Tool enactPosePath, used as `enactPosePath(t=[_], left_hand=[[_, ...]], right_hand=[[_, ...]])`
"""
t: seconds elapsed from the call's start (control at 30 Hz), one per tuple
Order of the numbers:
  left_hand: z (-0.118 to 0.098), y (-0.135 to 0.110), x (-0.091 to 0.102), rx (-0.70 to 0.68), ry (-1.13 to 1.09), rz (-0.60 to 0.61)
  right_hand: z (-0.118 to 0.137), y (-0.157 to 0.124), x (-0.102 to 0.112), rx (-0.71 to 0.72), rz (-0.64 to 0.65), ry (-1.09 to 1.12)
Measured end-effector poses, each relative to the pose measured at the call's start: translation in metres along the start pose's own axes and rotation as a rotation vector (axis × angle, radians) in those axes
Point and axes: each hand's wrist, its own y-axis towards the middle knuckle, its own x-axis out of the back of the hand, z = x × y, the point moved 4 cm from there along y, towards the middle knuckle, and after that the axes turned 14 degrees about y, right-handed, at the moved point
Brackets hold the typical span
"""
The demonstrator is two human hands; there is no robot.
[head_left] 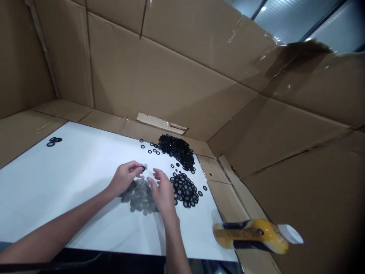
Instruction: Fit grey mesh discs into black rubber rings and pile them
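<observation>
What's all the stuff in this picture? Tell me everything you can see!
White sheet: one, white, lying flat across the lower middle.
Cardboard walls: several panels, brown, around the sheet.
Black ring heap: too many to count, black, far side of the sheet.
Black ring pile: too many to count, black, just beyond the right hand.
Grey discs: too many to count, grey, under the hands.
Small ring group: a few, black, far left of the sheet.
Bottle: one, yellow and black with a white end, lower right on the cardboard.
Left grip: one hand, pinching a small black ring.
Right grip: one hand, open, above the grey discs.
</observation>
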Motion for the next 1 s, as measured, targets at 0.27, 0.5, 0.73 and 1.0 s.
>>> enactPosePath(t=[0.27, 0.5, 0.73, 1.0], left_hand=[[0.012, 0.003, -0.001, -0.026, -0.021, -0.053], [0.012, 0.006, 0.003, -0.023, -0.04, -0.105], [0.011, 0.007, 0.003, -0.037, -0.033, -0.116], [0.012, 0.004, 0.002, -0.028, -0.016, -0.079]], right_hand=[[-0.023, -0.03, 0.0, -0.057, 0.07, -0.475], [-0.019, -0.026, 0.0, -0.079, 0.085, -0.403], [-0.017, -0.032, -0.006, -0.076, 0.16, -0.457], [-0.008, -0.017, 0.006, -0.084, 0.122, -0.318]])
